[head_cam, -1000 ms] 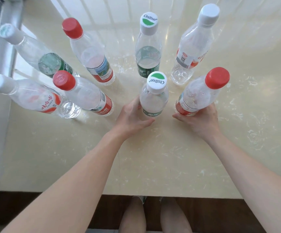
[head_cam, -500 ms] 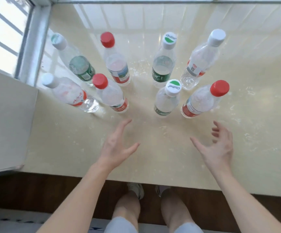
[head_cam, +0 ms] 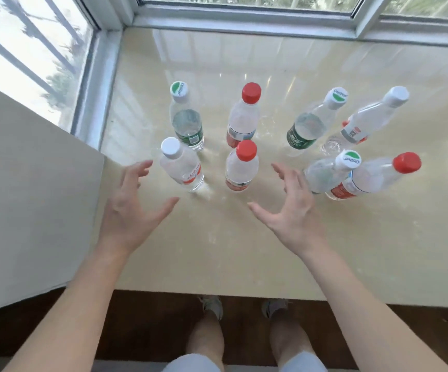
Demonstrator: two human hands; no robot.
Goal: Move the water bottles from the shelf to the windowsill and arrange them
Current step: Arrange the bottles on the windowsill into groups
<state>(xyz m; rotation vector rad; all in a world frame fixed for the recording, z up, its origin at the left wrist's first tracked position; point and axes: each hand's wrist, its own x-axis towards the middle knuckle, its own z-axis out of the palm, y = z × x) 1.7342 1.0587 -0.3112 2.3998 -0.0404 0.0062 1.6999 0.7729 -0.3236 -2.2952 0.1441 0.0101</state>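
Several clear water bottles stand upright in two rows on the cream windowsill [head_cam: 217, 251]. In the near row are a white-capped bottle [head_cam: 181, 167], a red-capped bottle [head_cam: 241, 167], a green-and-white-capped bottle [head_cam: 327, 171] and a red-capped bottle [head_cam: 373, 177]. Behind them stand a green-labelled bottle [head_cam: 186, 119], a red-capped bottle [head_cam: 244, 116], another green-labelled bottle [head_cam: 311, 124] and a white-capped bottle [head_cam: 365, 122]. My left hand [head_cam: 131, 208] hovers open just left of the near white-capped bottle. My right hand [head_cam: 290, 210] is open between the near red-capped bottle and the green-and-white-capped one. Neither hand touches a bottle.
A grey-framed window [head_cam: 244, 14] runs along the far edge of the sill, and another pane [head_cam: 29, 57] on the left. A pale wall block [head_cam: 35, 197] juts in at the near left. My legs and shoes [head_cam: 212, 307] stand on the dark floor below the sill's front edge.
Both hands let go of the two near right bottles, drew back open, and have now shifted left toward the near white-capped and red-capped bottles. The camera pulled back and up.
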